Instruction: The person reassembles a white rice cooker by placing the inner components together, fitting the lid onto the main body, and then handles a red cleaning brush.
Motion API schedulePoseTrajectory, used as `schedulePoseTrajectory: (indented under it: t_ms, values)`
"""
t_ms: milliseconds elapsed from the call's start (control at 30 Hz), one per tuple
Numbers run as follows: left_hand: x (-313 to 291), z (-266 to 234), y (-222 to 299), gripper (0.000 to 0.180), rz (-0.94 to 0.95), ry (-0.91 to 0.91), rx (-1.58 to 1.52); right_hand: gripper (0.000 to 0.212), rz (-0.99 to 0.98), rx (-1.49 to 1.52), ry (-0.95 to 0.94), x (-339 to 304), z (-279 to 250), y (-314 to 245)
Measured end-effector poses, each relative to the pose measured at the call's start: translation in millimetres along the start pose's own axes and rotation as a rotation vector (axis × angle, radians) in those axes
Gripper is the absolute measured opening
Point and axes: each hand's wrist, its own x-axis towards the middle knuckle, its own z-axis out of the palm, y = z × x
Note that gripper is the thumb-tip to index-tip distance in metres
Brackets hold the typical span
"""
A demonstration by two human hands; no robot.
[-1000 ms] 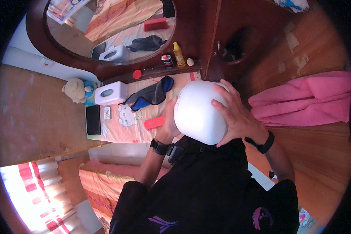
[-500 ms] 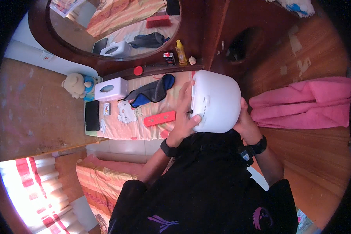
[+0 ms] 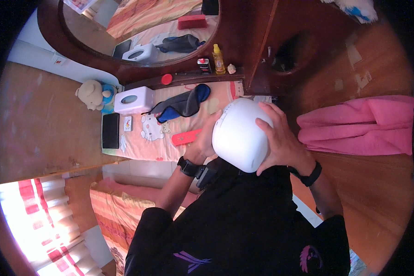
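Left hand point(image 3: 206, 141): gripping white object point(image 3: 240, 138), left side
Right hand point(image 3: 284, 142): gripping opposite side, fingers spread
White object: could slip from between hands through loosened grip

The black shirt point(image 3: 248, 216) bears two purple emblems point(image 3: 305, 261).

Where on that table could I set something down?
Bare: the tablecloth along its front, between the small white box and red object. Crowded: the left end, with tissue box, plush toy and black panel. The white rounded object and left hand hide part of the right end.
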Motion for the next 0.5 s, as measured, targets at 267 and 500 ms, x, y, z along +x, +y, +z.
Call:
schedulePoseTrajectory:
  t_ms: [267,500]
  values:
    - [6.3,-25.8,-8.4,0.057,-0.109,-0.152,-0.239,0.110,-0.124,-0.135,-0.103,-6.3,4.5,-3.4]
    - [4.8,-14.6,-5.7,0.057,-0.045,-0.120,-0.227,0.107,-0.145,-0.118,0.022,-1.6,9.3,-1.7]
